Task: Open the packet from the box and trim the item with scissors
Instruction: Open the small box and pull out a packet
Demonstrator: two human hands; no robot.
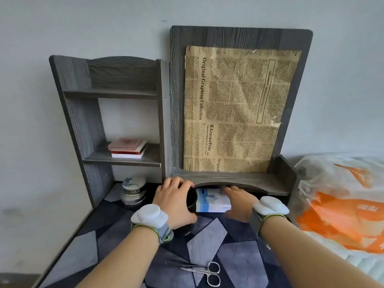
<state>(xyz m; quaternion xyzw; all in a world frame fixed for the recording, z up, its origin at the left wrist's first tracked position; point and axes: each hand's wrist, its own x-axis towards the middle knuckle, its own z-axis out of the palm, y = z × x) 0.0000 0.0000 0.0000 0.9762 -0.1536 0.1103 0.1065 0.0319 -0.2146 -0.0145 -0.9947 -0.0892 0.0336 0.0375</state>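
Head view, inspection of the step in hand: getting the box out from under the shelf. Located the box [209, 201], white and blue, lying on the surface [207, 238] in the low recess beneath the arched shelf [228, 179], far part hidden in shadow. Noted the right hand [239, 201] laid over the box's right end, fingers stretched forward along the top and thumb down by the near edge; no closed grasp confirmed. Noted the left hand [174, 201] wrapped round a black cup [191, 199] standing just beside the box's left end; cannot tell whether touching it. Located the scissors [204, 272] lying flat on the near part of the surface, well apart from both hands, untouched. No packet seen yet; presumed inside the box.

Judged early in the task. Recommended practice: shift the cup leftward, clear of the box's path. Pinch the box by top and near face, then draw straight toward the body, low enough to pass beneath the arch. Avoid tilting upward inside the recess, to spare the knuckles and the carton lid. Set down in the open patch between cup and scissors, opening side up, blades kept out from under. Risk judged minor: light carton, likely to slide readily on the surface; cup liable to tip if nudged.
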